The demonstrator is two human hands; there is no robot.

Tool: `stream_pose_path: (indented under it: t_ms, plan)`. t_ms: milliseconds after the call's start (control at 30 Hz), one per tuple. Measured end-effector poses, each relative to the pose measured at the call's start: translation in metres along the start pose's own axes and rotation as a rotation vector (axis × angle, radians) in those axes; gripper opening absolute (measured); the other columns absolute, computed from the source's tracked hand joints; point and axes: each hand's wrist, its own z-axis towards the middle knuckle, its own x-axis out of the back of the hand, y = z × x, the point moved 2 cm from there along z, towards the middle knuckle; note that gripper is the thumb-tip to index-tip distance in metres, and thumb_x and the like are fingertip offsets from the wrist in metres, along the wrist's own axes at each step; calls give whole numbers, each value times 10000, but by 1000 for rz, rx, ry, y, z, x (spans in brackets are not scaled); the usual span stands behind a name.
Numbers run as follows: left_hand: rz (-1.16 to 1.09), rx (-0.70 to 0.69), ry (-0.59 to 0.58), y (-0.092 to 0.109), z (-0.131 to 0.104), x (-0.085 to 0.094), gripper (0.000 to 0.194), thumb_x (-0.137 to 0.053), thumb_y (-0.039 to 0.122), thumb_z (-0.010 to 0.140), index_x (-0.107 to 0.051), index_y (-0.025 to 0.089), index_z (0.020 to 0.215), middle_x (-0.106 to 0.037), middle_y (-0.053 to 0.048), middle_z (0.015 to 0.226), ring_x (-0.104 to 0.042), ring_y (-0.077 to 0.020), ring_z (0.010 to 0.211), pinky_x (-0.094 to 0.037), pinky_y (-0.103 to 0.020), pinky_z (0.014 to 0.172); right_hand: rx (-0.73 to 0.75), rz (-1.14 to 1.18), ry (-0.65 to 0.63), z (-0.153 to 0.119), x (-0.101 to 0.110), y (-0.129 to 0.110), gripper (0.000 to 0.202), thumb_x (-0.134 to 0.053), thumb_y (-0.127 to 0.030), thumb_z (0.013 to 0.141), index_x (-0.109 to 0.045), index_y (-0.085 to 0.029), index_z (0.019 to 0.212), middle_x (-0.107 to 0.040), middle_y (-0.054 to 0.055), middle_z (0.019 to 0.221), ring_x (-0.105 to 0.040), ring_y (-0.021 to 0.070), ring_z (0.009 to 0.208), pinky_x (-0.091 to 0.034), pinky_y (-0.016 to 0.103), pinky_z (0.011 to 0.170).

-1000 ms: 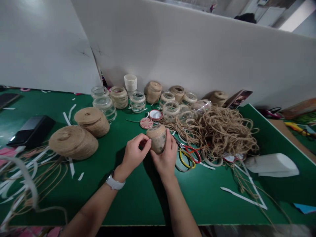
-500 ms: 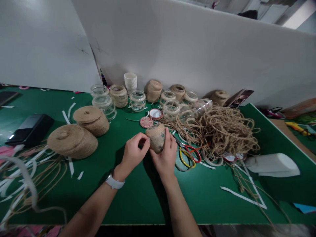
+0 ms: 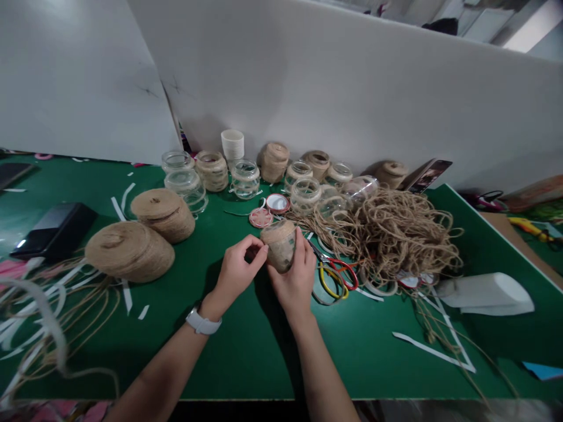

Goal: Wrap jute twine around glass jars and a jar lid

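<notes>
My right hand is wrapped round a jar whose sides are partly covered in twine. Bare glass with dark patches shows between the covered bands. Close to the jar's left side, my left hand has thumb and index finger drawn together in a pinch. Whatever lies between those fingertips is too small to make out. Just right of my right hand lie scissors with red handles and a second pair with yellow handles. Behind the jar are two lids, one pinkish and one red-rimmed.
Two big twine balls sit at left, near a black box-shaped device. Glass jars, some twine-wrapped, and stacked white cups line the back panel. A tangled twine heap and a white roll occupy the right.
My left wrist has shifted very slightly to the left, its fingers still pinched. The jar and my right hand are almost where they were.
</notes>
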Motion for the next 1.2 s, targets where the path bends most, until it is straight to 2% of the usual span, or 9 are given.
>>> stream_pose_path:
  t_ms: [133,267,533,1000,1200]
  plan:
    - [-134,64,-60,-6,4,0,176,-601,343,845,-585,186,767,-641,4,715,-611,-136,653,-490,-240,624,-36,14,16,2,2,0,842,-659,-360,776,-237,-260,1498,-492,148,1333,-479,308,1207,-435,499,989]
    - [-239,101,-68,-9,7,1,189,-655,351,804,-597,180,749,-634,3,705,-607,-137,661,-487,-242,622,-49,26,4,4,3,2,842,-671,-352,763,-259,-243,1489,-514,147,1320,-472,312,1222,-419,499,1007]
    - [-305,149,-101,-7,7,2,202,-685,355,776,-610,172,732,-626,2,692,-594,-133,644,-478,-246,617,-35,41,-26,5,4,3,854,-690,-328,749,-267,-243,1486,-520,139,1317,-476,302,1207,-423,487,1006]
    - [-290,168,-95,-9,7,4,221,-692,370,770,-622,167,719,-633,-2,672,-590,-137,632,-469,-243,606,-14,58,-36,3,3,3,879,-699,-304,740,-255,-254,1496,-495,136,1325,-478,287,1191,-432,482,1008]
    - [-152,82,-101,-6,4,8,178,-645,338,816,-627,176,745,-642,3,699,-598,-134,656,-468,-236,629,-19,69,-58,4,4,5,885,-690,-296,743,-241,-251,1504,-496,137,1331,-469,291,1205,-425,491,1012]
